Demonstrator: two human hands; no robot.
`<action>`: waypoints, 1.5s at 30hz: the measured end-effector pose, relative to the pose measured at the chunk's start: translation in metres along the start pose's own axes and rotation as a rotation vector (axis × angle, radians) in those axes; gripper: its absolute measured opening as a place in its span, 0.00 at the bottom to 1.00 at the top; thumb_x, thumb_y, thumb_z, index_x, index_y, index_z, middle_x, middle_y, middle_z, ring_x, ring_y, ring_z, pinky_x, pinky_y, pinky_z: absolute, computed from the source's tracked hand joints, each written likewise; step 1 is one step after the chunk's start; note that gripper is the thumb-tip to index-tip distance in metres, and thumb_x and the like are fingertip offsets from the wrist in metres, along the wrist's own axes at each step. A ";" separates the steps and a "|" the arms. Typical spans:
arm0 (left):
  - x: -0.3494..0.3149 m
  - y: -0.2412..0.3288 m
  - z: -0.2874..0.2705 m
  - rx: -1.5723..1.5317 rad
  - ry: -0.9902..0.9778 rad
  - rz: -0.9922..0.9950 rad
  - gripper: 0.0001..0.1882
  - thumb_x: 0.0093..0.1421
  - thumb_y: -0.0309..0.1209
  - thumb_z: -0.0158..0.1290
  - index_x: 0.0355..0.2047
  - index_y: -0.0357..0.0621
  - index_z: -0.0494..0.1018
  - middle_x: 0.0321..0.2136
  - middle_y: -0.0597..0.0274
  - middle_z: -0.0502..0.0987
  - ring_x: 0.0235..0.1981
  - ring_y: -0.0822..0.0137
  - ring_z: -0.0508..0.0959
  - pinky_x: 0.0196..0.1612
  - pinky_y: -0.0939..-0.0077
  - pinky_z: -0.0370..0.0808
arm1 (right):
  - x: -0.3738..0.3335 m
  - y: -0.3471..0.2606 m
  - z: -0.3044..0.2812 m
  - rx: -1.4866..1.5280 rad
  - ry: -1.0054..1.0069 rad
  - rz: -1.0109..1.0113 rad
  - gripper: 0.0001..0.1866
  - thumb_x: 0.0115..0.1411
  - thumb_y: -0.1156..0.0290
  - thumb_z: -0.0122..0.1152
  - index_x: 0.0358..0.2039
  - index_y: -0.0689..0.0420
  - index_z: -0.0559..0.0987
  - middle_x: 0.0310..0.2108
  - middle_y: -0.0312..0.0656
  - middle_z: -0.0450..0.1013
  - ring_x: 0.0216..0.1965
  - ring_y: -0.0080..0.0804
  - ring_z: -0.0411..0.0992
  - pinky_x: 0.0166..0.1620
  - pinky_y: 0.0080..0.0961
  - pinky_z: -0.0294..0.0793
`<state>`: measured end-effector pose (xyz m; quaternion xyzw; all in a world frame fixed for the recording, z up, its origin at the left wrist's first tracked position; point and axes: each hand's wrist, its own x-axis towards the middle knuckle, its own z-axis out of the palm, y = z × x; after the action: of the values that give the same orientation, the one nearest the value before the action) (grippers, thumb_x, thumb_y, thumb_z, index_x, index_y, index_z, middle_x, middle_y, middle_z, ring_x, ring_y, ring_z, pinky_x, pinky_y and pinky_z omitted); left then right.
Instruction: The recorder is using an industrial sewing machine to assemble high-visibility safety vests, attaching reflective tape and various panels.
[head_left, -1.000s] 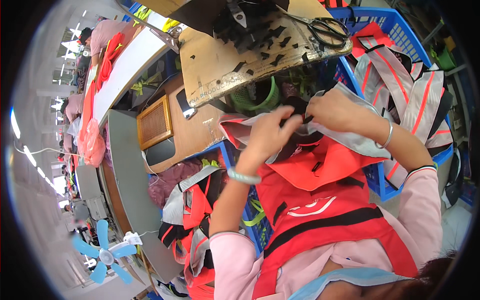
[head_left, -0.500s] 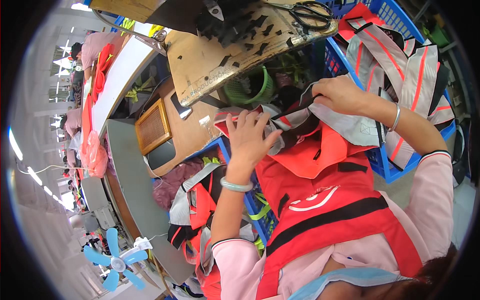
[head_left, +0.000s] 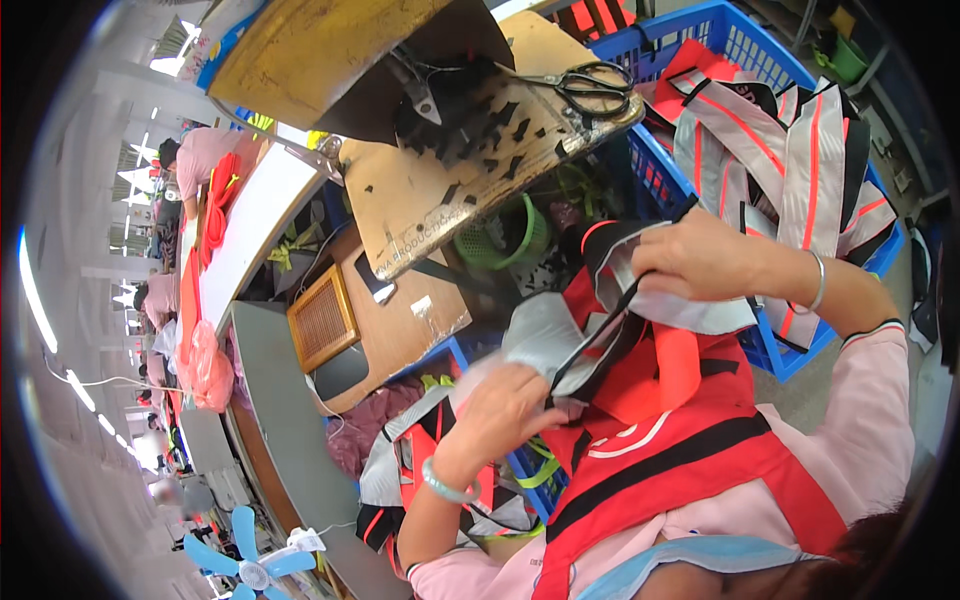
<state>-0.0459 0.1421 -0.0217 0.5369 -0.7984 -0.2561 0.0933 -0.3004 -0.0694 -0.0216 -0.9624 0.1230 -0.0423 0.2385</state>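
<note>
Tan surface [head_left: 375,180] scattered with black scraps [head_left: 432,142], our right hand [head_left: 690,257] pinching grey-and-black fabric [head_left: 545,327], our left hand [head_left: 500,405] at its near end, grip unclear to us

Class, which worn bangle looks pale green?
The thicker bangle, worn just behind the left hand; the silver bangle behind the right hand, which pinches grey fabric, is slimmer.

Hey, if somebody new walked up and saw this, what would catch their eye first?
Probably the bright red apron at lower centre, with the right hand gripping a grey-and-black fabric piece above it and the blurred left hand at its lower left. Next, the blue basket at upper right, heaped with grey-and-orange strips. Then the black-handled scissors on the worn board at top centre.
</note>
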 end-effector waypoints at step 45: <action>0.092 -0.041 -0.001 -0.277 0.650 -0.327 0.11 0.53 0.32 0.62 0.34 0.40 0.78 0.28 0.55 0.79 0.27 0.59 0.79 0.30 0.72 0.73 | 0.065 0.023 0.007 0.175 0.173 0.101 0.08 0.55 0.65 0.58 0.30 0.55 0.76 0.25 0.46 0.75 0.31 0.47 0.74 0.33 0.42 0.71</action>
<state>-0.0501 0.0462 -0.0533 0.6925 -0.5889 -0.1895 0.3710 -0.2414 -0.1028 -0.0374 -0.9232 0.1874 -0.1238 0.3118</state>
